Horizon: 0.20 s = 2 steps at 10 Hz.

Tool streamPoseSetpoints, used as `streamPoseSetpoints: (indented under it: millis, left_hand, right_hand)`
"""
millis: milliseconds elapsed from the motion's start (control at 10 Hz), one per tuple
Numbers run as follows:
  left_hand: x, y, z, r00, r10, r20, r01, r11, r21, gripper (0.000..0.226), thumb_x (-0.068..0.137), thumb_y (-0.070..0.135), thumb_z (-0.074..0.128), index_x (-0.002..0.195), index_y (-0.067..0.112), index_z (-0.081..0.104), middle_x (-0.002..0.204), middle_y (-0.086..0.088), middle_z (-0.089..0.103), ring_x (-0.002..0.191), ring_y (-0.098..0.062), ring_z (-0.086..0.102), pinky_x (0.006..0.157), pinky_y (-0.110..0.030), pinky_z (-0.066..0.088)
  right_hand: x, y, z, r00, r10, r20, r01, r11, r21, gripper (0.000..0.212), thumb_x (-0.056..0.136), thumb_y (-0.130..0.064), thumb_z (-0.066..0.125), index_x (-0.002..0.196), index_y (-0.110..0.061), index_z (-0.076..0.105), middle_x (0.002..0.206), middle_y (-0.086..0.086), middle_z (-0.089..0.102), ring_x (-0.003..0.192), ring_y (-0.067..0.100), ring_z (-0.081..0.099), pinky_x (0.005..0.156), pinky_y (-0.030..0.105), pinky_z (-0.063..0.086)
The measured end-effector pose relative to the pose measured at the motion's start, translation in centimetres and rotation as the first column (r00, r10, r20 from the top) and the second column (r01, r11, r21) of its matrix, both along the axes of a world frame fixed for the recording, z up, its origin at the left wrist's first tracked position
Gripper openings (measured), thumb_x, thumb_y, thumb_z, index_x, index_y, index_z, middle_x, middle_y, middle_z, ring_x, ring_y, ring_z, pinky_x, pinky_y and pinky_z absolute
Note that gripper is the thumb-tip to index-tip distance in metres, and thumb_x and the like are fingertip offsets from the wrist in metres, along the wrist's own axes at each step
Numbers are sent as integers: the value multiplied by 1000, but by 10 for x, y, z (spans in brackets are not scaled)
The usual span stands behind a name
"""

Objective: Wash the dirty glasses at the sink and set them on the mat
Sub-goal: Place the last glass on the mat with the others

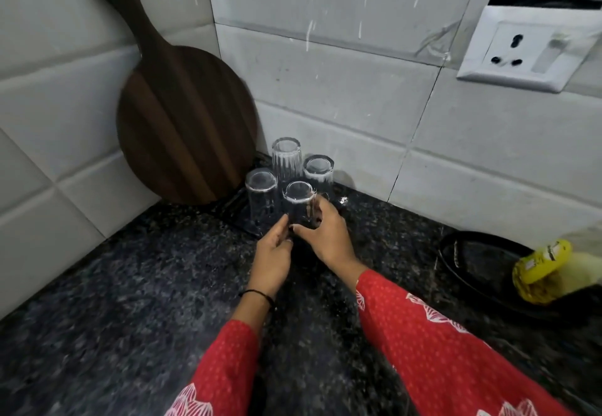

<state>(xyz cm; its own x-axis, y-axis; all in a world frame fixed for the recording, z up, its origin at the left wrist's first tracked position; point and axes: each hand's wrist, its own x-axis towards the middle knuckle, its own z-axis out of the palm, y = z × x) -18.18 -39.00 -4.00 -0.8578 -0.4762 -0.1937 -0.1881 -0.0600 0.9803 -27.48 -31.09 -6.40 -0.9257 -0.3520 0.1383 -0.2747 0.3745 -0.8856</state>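
Glasses, four, clear, all mouth-down, grouped on a dark ribbed mat (239, 216) in the back corner of the black speckled countertop (130, 285), where the two tiled walls meet.
- Ribbed glass (286, 159): rearmost, tallest.
- Right glass (318, 171): just beside it, near the back wall.
- Left glass (261, 192): at the mat's left side.
- Front glass (299, 202): nearest the person. The right hand (329, 236) grasps it, fingers wrapped round its far side and thumb across the near side. The left hand (273, 257) touches its lower left side; whether those curled fingers grip cannot be told. Its rim is hidden, so contact with the mat is unclear.

Also present:
- Round wooden chopping board (185, 122), leaning in the wall corner behind the mat.
- Wall socket (527, 49), on the back wall.
- Black tray (462, 252) holding a yellow packet (540, 269), at the countertop's right edge.
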Motion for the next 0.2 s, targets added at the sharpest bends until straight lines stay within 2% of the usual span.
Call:
streamPoseSetpoints:
  millis: [100, 200]
  left_hand:
    - [6, 5, 8, 1000, -15, 13, 15, 1000, 1, 54, 95, -9, 37, 145, 10, 33, 151, -5, 36, 138, -16, 35, 114, -28, 28]
    - [11, 14, 17, 999, 40, -5, -40, 998, -45, 49, 97, -2, 40, 144, 10, 36, 148, -3, 40, 136, -14, 38, 106, -20, 31]
  right_hand:
    - [14, 11, 13, 997, 48, 58, -48, 999, -5, 56, 78, -10, 76, 129, -16, 54, 111, -9, 61, 107, 9, 58, 93, 24, 46]
    - [21, 27, 21, 993, -29, 117, 33, 999, -35, 56, 84, -19, 71, 134, -12, 49, 116, -1, 56, 111, 12, 53, 98, 29, 45]
